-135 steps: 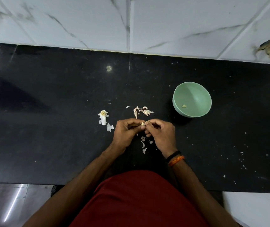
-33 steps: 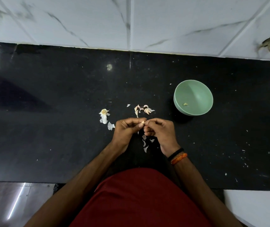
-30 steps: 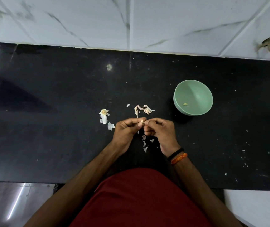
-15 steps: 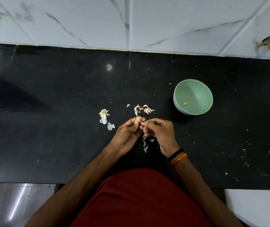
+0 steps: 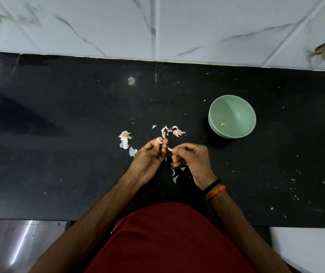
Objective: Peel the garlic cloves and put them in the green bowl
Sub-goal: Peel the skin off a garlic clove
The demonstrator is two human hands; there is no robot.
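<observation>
Right now the left hand (image 5: 147,158) pinches a garlic clove (image 5: 159,140) between thumb and fingertips, raised a little over the black counter (image 5: 59,154), and the clove's long axis runs roughly left to right, its free end pointing toward the other hand. Just beside it the right hand (image 5: 192,157) is closed on a curl of peeled skin (image 5: 170,149) pinched between thumb and forefinger; the skin sits apart from the clove, so the strip looks already torn loose. Whether the clove is fully bare I cannot tell, since the fingers cover part of it.

What the coming move turns on is which way the green bowl (image 5: 212,123) lies from that clove: it stands toward the right part of the counter, nearer the back edge than the hands are, and the right hand lies between the clove and the bowl. The left hand holds the clove but is the farther one, so I judge the clove either passes across to the right hand once the skin is dropped, or the left arm reaches over. One small peeled piece (image 5: 222,124) already lies in the bowl.

A cluster of unpeeled cloves (image 5: 174,131) rests just behind the hands, husk scraps (image 5: 125,139) sit to their left, and shed skins (image 5: 174,174) lie between the wrists, toward the front edge
</observation>
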